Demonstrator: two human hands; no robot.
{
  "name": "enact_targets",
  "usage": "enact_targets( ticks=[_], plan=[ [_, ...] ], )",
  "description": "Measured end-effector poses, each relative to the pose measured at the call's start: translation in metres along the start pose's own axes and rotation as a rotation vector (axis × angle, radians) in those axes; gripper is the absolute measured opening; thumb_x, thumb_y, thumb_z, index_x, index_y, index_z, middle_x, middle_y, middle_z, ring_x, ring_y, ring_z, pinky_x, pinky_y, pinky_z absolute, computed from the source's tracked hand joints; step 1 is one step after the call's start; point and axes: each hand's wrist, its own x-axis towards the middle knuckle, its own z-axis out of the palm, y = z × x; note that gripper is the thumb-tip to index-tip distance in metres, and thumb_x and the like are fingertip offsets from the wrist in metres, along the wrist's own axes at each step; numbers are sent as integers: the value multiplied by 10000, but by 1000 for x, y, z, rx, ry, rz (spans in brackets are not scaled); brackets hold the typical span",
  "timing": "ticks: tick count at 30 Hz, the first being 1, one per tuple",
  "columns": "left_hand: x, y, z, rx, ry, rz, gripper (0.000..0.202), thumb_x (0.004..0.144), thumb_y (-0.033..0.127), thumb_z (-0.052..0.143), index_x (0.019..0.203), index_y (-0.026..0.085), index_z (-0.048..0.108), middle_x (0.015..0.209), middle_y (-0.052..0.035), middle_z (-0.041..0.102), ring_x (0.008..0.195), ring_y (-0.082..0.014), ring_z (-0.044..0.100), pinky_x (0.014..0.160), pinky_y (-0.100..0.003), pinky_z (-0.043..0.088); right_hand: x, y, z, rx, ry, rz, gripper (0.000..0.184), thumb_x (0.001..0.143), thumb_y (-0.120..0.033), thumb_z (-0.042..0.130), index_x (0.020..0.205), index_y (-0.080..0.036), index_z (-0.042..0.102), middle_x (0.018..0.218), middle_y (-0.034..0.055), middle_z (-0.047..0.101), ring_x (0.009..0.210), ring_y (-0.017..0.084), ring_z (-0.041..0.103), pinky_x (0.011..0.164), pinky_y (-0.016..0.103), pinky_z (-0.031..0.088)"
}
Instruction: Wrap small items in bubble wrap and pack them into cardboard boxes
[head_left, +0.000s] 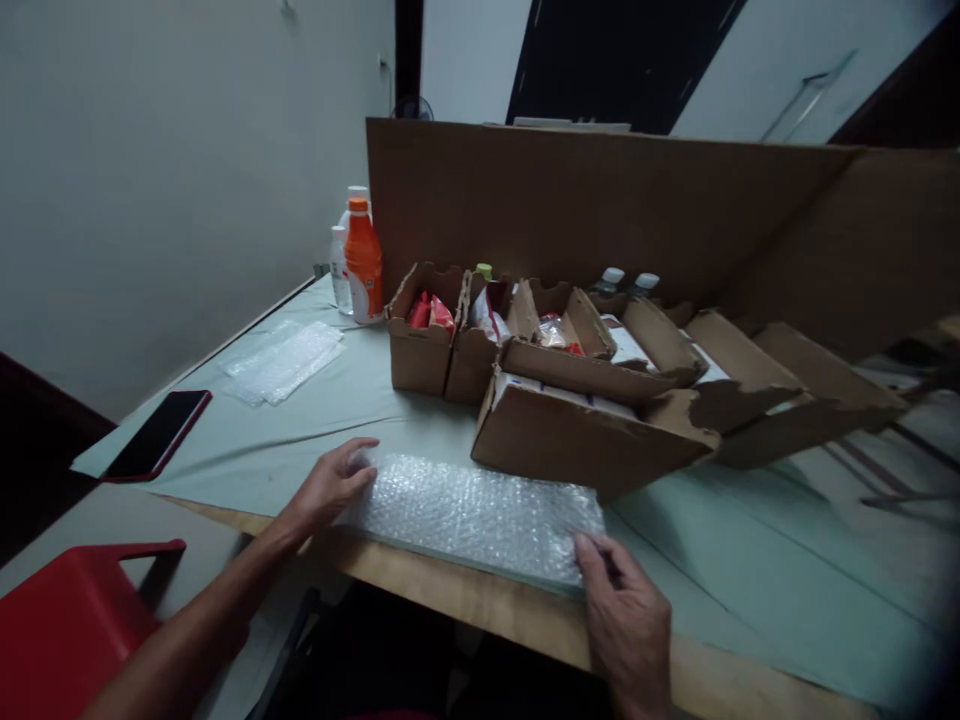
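A long clear bubble wrap sheet [472,510] lies along the front edge of the table, stretched between my two hands. My left hand [326,490] holds its left end, thumb at the corner and index finger reaching past the far edge. At the near right corner, my right hand [626,610] pinches the sheet between thumb and fingers; some fingertips are hidden. Just behind the wrap stands a low cardboard box [592,440] with white items inside, tilted in my view.
Behind stand several open cardboard bins [420,360] holding red and white packets, backed by a tall cardboard panel [562,200]. To the left are an orange bottle [364,255], more bubble wrap [285,362] and a phone [159,435]. A red stool [75,630] stands at lower left.
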Motion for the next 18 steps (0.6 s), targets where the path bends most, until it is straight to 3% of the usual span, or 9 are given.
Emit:
enact_targets(
  ticks=[2,6,7,9,11,13,15,18],
  plan=[
    [6,7,19,152,-27,59,500,775,303,600,1255,171,642,740,4,634,687,-177,561,699,-304,468,2,16,-19,-76,100,67,524,753,-650,547,846,-168,731,775,73,736,704,232,662,639,283,477],
    [0,29,51,319,102,272,488,752,179,612,1238,195,652,970,-87,687,964,-269,589,915,-422,465,7,44,-39,-168,169,67,559,726,-670,515,840,-171,739,807,105,754,699,254,675,622,311,475],
    [-6,36,60,279,92,323,455,769,184,606,1220,201,661,1007,-99,685,997,-276,587,931,-429,463,7,49,-40,-184,171,43,556,741,-670,506,836,-175,741,801,108,754,688,253,673,619,315,473],
    [-23,52,82,120,-60,372,396,805,211,594,1193,218,676,1059,-101,683,1012,-264,601,903,-400,487,6,53,-39,-246,190,-18,543,790,-661,482,837,-188,745,801,110,760,666,249,664,613,324,463],
    [-40,69,106,-66,-289,327,365,813,231,605,1168,225,690,1106,-91,681,989,-236,620,835,-349,511,3,48,-34,-351,236,-103,519,859,-626,450,858,-201,748,824,109,769,650,243,646,622,335,446],
    [-50,82,128,-252,-454,184,377,809,302,650,1169,194,686,1095,-98,687,923,-213,635,773,-319,514,-5,31,-25,-418,270,-242,483,928,-563,427,871,-202,744,832,106,769,646,227,631,657,338,439],
    [-50,88,142,-442,-514,8,502,806,434,669,1214,143,647,1050,-115,687,837,-196,643,701,-301,509,-15,8,-13,-389,236,-425,437,982,-486,426,871,-194,731,802,94,758,659,203,634,710,329,437],
    [-36,83,146,-544,-447,-100,602,807,543,632,1221,107,608,872,-65,652,686,-152,600,590,-256,456,-28,-24,3,-239,21,-642,341,1002,-438,484,937,-194,713,789,53,745,717,177,661,770,313,431]
  ],
)
